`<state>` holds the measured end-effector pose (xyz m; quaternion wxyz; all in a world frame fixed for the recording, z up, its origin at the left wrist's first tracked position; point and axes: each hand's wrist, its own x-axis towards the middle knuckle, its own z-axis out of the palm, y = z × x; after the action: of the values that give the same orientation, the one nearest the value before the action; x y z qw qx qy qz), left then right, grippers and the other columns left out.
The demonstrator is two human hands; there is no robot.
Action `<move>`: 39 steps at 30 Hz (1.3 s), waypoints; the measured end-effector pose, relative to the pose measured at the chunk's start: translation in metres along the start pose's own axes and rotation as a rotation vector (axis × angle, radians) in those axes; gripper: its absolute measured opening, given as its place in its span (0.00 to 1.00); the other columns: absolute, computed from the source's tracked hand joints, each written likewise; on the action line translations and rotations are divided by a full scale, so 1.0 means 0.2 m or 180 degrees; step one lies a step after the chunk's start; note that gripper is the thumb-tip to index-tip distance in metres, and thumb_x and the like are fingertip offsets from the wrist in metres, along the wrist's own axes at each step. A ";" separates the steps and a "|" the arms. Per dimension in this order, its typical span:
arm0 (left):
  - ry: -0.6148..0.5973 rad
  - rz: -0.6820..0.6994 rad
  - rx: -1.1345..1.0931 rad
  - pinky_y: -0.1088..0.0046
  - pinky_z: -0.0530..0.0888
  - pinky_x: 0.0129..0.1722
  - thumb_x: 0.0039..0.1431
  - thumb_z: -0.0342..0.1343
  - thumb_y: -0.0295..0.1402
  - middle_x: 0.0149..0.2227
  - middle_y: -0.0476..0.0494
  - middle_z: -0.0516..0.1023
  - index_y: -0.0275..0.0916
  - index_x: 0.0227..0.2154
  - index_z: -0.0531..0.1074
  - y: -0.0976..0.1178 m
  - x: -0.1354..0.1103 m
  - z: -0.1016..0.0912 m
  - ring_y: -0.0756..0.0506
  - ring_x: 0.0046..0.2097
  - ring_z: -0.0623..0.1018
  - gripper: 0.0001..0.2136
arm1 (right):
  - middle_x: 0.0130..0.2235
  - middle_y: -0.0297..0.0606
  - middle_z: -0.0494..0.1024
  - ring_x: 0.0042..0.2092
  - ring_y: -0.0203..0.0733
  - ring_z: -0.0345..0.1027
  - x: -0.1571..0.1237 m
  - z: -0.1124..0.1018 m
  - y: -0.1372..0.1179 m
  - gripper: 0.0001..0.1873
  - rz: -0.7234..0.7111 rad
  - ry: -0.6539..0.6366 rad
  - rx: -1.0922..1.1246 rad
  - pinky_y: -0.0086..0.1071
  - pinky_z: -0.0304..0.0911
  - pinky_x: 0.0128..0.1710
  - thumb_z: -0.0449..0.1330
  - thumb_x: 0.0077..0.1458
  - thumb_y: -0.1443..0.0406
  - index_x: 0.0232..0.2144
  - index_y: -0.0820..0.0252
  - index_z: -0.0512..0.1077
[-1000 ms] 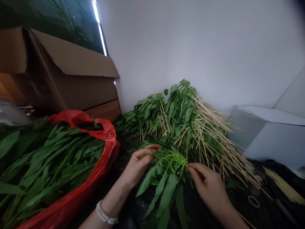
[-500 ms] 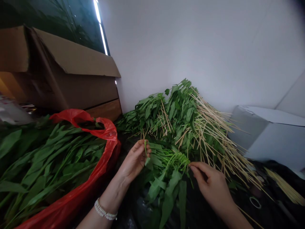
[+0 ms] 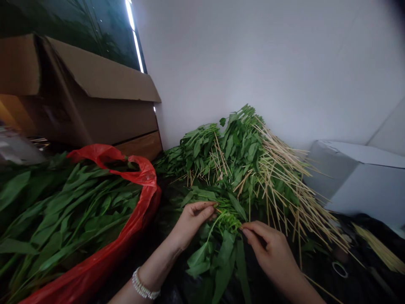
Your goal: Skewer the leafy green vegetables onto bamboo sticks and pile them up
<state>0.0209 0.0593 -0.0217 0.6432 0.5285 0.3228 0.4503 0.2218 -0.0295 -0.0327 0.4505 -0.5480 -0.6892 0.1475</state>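
Note:
My left hand (image 3: pixel 196 219), with a beaded bracelet at the wrist, is closed in a pinch at the left end of a bunch of leafy greens (image 3: pixel 226 249). Its fingertips press a leafy stem there, largely hidden by the fingers. My right hand (image 3: pixel 274 247) pinches a thin wooden skewer (image 3: pixel 319 285) at the bunch's right end; the skewer reappears below the hand, toward the lower right. Green stems sit packed together along the skewer between both hands, and long leaves hang down from it.
Left stands a red plastic bag (image 3: pixel 148 190) full of loose greens (image 3: pixel 79 215). Behind are piled skewered greens (image 3: pixel 243 143) with bare sticks (image 3: pixel 284 169) jutting right. A cardboard box (image 3: pixel 110 118), a white box (image 3: pixel 370 185), a tape roll (image 3: pixel 339 269) and more skewers (image 3: pixel 378 247) lie around.
My left hand has moved right and down, bringing its green stem to the bunch's left end. My right hand and the bunch have shifted slightly left.

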 end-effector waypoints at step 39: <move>0.0120 -0.0216 -0.0634 0.72 0.70 0.41 0.43 0.69 0.35 0.32 0.41 0.83 0.35 0.30 0.81 -0.06 0.01 0.02 0.47 0.35 0.78 0.11 | 0.33 0.35 0.75 0.35 0.38 0.70 -0.03 0.04 -0.03 0.11 -0.0016 0.0092 0.0100 0.29 0.62 0.35 0.51 0.62 0.63 0.34 0.54 0.73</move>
<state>0.0277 0.0584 -0.0316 0.7012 0.4423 0.3062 0.4680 0.2125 -0.0337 -0.0355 0.4693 -0.5412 -0.6816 0.1493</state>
